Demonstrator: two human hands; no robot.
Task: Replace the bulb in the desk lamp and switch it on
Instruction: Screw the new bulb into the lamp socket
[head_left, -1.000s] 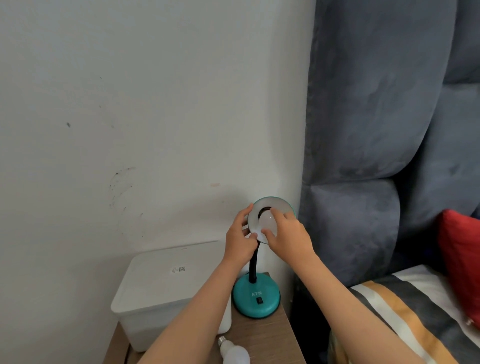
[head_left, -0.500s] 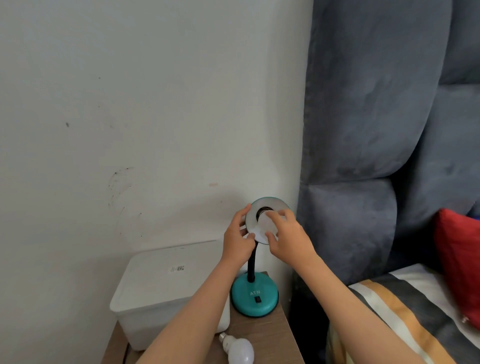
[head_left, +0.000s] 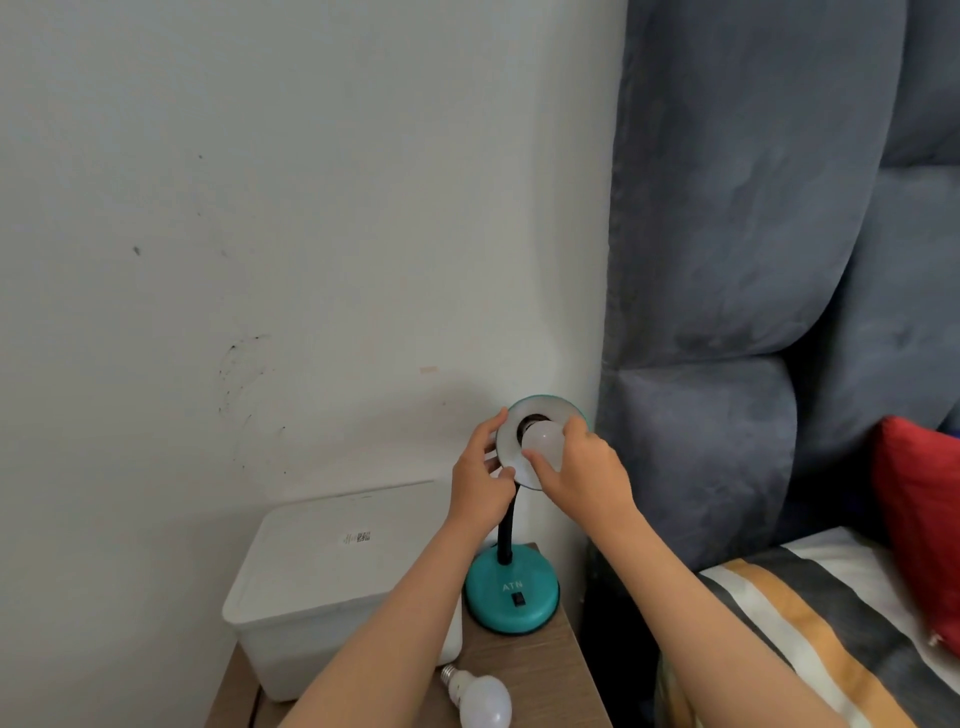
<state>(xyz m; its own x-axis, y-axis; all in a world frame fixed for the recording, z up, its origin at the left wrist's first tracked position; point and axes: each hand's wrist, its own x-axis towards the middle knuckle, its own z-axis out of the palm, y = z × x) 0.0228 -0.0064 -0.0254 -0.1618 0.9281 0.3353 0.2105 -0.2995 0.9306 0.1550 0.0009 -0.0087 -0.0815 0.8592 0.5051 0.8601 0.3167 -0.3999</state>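
Note:
A teal desk lamp stands on a wooden nightstand, its round base carrying a black switch. The shade faces me on a black gooseneck. My left hand grips the shade's left rim. A white bulb sits at the dark socket in the shade, and my right hand has its fingers closed around it. A second white bulb lies on the nightstand near the front edge, screw base pointing up-left.
A white lidded plastic box fills the nightstand's left part, against the white wall. A grey padded headboard rises right of the lamp. A striped bedcover and a red cushion lie at the right.
My right hand's fingers have shifted around the bulb, uncovering more of it at the socket. My left hand stays on the shade. The view has drifted a little.

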